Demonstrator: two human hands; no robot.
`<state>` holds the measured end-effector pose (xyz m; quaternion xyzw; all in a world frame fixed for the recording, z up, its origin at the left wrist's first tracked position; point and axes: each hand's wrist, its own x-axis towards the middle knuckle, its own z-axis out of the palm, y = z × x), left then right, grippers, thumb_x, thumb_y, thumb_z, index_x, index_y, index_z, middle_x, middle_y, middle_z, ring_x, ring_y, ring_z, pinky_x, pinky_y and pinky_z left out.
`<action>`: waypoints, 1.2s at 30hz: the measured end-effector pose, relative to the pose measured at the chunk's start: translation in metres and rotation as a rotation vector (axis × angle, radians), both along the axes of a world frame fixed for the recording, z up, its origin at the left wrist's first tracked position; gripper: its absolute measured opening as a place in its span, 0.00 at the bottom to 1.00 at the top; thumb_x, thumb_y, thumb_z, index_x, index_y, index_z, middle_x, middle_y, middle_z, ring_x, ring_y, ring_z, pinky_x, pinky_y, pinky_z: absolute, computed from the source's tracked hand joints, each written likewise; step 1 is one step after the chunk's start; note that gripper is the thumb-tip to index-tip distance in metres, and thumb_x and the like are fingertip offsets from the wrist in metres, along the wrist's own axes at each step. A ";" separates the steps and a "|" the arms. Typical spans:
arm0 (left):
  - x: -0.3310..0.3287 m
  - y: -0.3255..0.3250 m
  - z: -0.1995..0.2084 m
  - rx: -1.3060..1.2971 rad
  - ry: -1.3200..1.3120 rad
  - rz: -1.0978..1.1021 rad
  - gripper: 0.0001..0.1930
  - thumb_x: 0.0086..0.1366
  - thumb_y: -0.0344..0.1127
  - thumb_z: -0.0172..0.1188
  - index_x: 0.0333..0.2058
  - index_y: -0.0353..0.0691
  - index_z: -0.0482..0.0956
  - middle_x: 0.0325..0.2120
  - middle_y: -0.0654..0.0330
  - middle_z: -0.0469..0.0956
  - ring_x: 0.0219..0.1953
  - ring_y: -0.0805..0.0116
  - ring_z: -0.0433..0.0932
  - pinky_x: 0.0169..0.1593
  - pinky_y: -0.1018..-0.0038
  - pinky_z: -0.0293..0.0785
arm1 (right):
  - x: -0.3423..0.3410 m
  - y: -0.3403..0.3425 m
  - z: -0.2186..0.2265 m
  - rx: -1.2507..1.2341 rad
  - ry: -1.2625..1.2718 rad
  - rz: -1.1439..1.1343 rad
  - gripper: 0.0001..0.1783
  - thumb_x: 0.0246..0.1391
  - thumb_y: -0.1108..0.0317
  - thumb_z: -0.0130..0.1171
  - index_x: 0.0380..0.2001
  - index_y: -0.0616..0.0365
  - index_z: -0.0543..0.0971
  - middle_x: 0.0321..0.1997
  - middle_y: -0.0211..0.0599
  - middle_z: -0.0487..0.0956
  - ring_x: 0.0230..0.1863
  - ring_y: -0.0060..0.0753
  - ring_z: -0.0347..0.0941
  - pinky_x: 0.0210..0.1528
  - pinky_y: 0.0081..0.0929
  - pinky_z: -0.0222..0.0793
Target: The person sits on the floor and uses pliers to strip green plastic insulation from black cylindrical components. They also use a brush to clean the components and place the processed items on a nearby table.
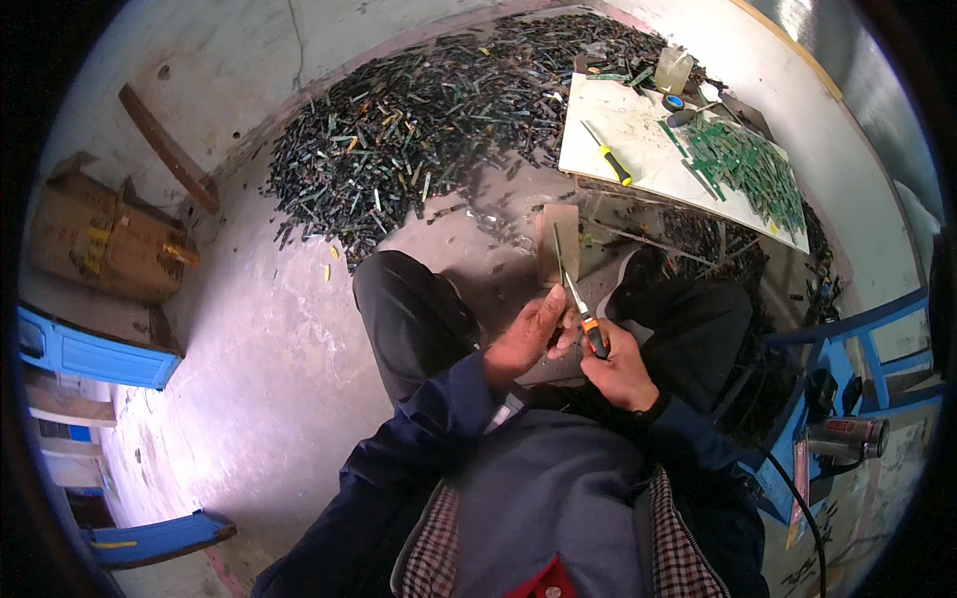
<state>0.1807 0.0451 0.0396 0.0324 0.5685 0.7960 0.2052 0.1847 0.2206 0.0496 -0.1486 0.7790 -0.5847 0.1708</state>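
Pale, marked walls close in a grey floor (254,369), and a wide pile (399,140) of dark strips spreads across its far part. A white worktop (608,130) carries a heap (748,174) of green strips toward its right edge, down to the near right corner. A screwdriver (613,164) with a yellow and black handle lies by the near edge, left of the heap; a cup (674,70) stands near the far edge.

Between the person's bent legs, the right hand (618,371) has its fingers closed around the handle of a tool (592,333). That handle is orange and black; its bright metal part tapers forward. A strip (557,242), slim, straight and dull green, points away from the left hand (528,334), in front of a brown board (565,221). The left fingers are bent, thumb forward, near the strip's lower end; I cannot tell whether they pinch it.
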 end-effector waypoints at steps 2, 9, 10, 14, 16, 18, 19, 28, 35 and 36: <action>0.004 -0.007 0.006 -0.058 0.039 -0.008 0.29 0.69 0.63 0.32 0.28 0.43 0.67 0.15 0.65 0.62 0.17 0.76 0.58 0.21 0.77 0.53 | 0.007 -0.012 0.025 -0.232 -0.182 0.045 0.08 0.43 0.76 0.53 0.31 0.63 0.70 0.23 0.31 0.69 0.27 0.27 0.68 0.30 0.25 0.62; 0.002 -0.012 -0.016 0.378 -0.193 -0.084 0.23 0.69 0.57 0.41 0.26 0.43 0.67 0.16 0.66 0.62 0.16 0.77 0.57 0.21 0.79 0.52 | 0.015 -0.002 0.007 -0.393 -0.667 0.055 0.11 0.43 0.79 0.50 0.33 0.57 0.69 0.24 0.25 0.67 0.20 0.15 0.59 0.21 0.14 0.54; 0.002 -0.014 -0.015 0.397 -0.203 -0.101 0.23 0.69 0.56 0.42 0.26 0.43 0.67 0.16 0.66 0.62 0.16 0.77 0.57 0.21 0.79 0.52 | 0.015 -0.001 0.010 -0.387 -0.687 0.061 0.11 0.43 0.79 0.50 0.33 0.57 0.69 0.24 0.25 0.67 0.21 0.15 0.59 0.21 0.14 0.54; 0.005 -0.024 -0.015 0.467 -0.165 -0.142 0.19 0.70 0.51 0.45 0.26 0.42 0.68 0.17 0.67 0.63 0.16 0.78 0.56 0.21 0.80 0.52 | 0.014 0.009 0.018 -0.359 -0.691 0.145 0.11 0.44 0.76 0.51 0.34 0.57 0.69 0.24 0.25 0.67 0.21 0.15 0.59 0.23 0.15 0.54; 0.003 -0.027 -0.018 0.522 -0.204 -0.129 0.18 0.69 0.49 0.46 0.27 0.42 0.68 0.17 0.67 0.64 0.16 0.79 0.57 0.21 0.81 0.52 | 0.012 0.013 0.023 -0.319 -0.623 0.200 0.10 0.43 0.72 0.53 0.33 0.57 0.70 0.23 0.24 0.67 0.21 0.15 0.59 0.23 0.16 0.55; 0.005 -0.027 -0.016 0.513 -0.220 -0.120 0.17 0.69 0.48 0.47 0.27 0.41 0.69 0.18 0.67 0.64 0.16 0.79 0.57 0.20 0.81 0.52 | 0.012 0.022 0.017 -0.250 -0.522 0.262 0.10 0.44 0.70 0.52 0.33 0.59 0.70 0.24 0.24 0.67 0.22 0.15 0.59 0.25 0.16 0.56; 0.005 -0.027 -0.014 0.504 -0.221 -0.127 0.17 0.69 0.47 0.47 0.27 0.41 0.69 0.18 0.67 0.64 0.16 0.79 0.57 0.21 0.81 0.53 | 0.011 0.024 0.019 -0.226 -0.509 0.270 0.10 0.44 0.70 0.52 0.32 0.59 0.70 0.24 0.24 0.67 0.23 0.15 0.59 0.26 0.17 0.56; -0.004 -0.032 -0.012 0.614 -0.351 -0.079 0.19 0.70 0.53 0.44 0.29 0.44 0.70 0.17 0.68 0.65 0.16 0.79 0.56 0.21 0.82 0.52 | 0.009 0.035 0.023 0.281 0.004 0.323 0.15 0.39 0.75 0.57 0.34 0.63 0.70 0.23 0.40 0.68 0.26 0.36 0.65 0.31 0.30 0.63; -0.008 -0.027 -0.008 0.506 -0.372 -0.001 0.18 0.69 0.52 0.47 0.29 0.45 0.70 0.19 0.69 0.64 0.18 0.80 0.57 0.20 0.83 0.51 | 0.012 0.026 0.022 0.549 0.352 0.186 0.20 0.34 0.75 0.63 0.35 0.61 0.69 0.32 0.51 0.74 0.36 0.58 0.71 0.36 0.43 0.68; -0.007 -0.027 -0.008 0.496 -0.364 0.010 0.17 0.69 0.52 0.47 0.29 0.45 0.69 0.19 0.69 0.64 0.18 0.80 0.57 0.20 0.83 0.52 | 0.011 0.027 0.021 0.566 0.389 0.197 0.22 0.34 0.74 0.65 0.35 0.61 0.68 0.33 0.50 0.73 0.37 0.57 0.71 0.36 0.43 0.68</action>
